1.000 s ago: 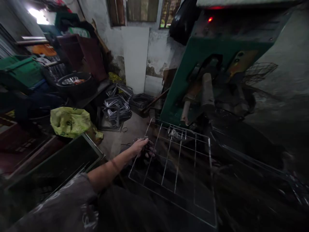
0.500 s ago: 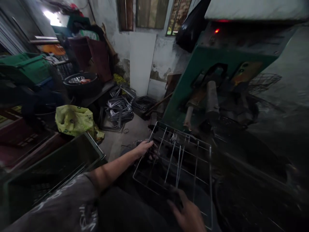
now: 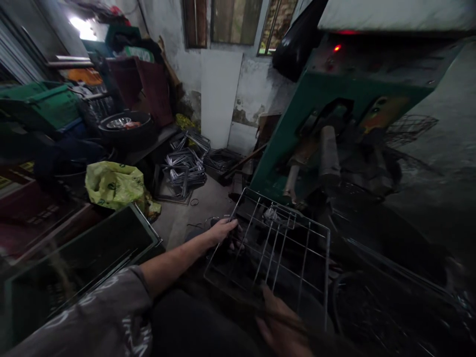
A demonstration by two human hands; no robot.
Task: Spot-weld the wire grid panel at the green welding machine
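Observation:
A rectangular wire rack point(image 3: 305, 252) of thin metal rods lies tilted in front of me, below the green machine. My left hand point(image 3: 224, 233) is closed around its left edge. My right hand point(image 3: 283, 320) is at the near side of the rack, its fingertips close to the lower ends of the middle rods. That hand is smeared by motion, so its grip does not show clearly. The rack's near edge is dark and partly hidden by my right hand.
A green machine point(image 3: 282, 124) with a red light and jutting metal arms stands close beyond the rack. Bent wire frames point(image 3: 186, 166) are piled on the floor. At left are a yellow-green bag point(image 3: 115, 183) and a dark green crate point(image 3: 143, 223). A dark round container point(image 3: 338, 297) sits at right.
My right hand has shifted slightly left and is more blurred. The middle rods look more evenly spread than before. My left hand stays on the rack's left edge.

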